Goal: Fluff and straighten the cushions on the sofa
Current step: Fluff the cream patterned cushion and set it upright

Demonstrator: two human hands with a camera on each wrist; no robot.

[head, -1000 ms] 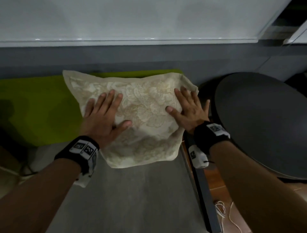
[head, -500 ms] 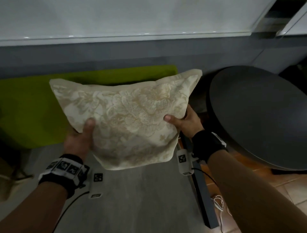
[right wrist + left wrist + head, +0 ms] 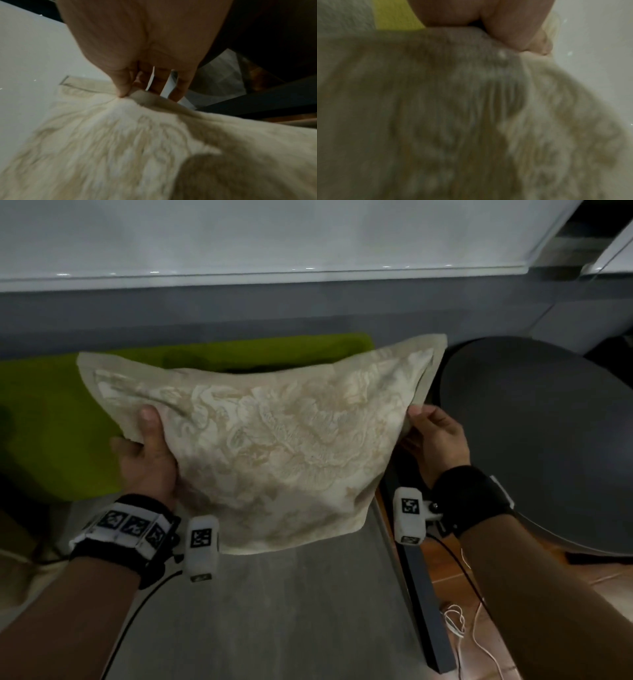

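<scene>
A cream cushion (image 3: 274, 440) with a floral weave hangs in the air above the grey sofa seat (image 3: 274, 611). My left hand (image 3: 147, 446) grips its left edge, thumb on the front and fingers hidden behind. My right hand (image 3: 431, 436) pinches the right edge between thumb and fingers. The right wrist view shows the thumb (image 3: 122, 86) pressed into the cream fabric (image 3: 120, 135), which bunches at the pinch. In the blurred left wrist view the cushion (image 3: 453, 121) fills most of the picture under my left hand (image 3: 505, 27).
A green cushion (image 3: 51, 422) leans against the grey backrest (image 3: 239, 316) behind the held one. A round dark table (image 3: 541, 440) stands close on the right. The sofa's dark frame edge (image 3: 421, 594) borders an orange tiled floor with a white cord (image 3: 455, 625).
One second ago both palms pressed flat on the cushion as it lay on the seat. Since then both hands took hold of its side edges, lifted it and spread wider apart.
</scene>
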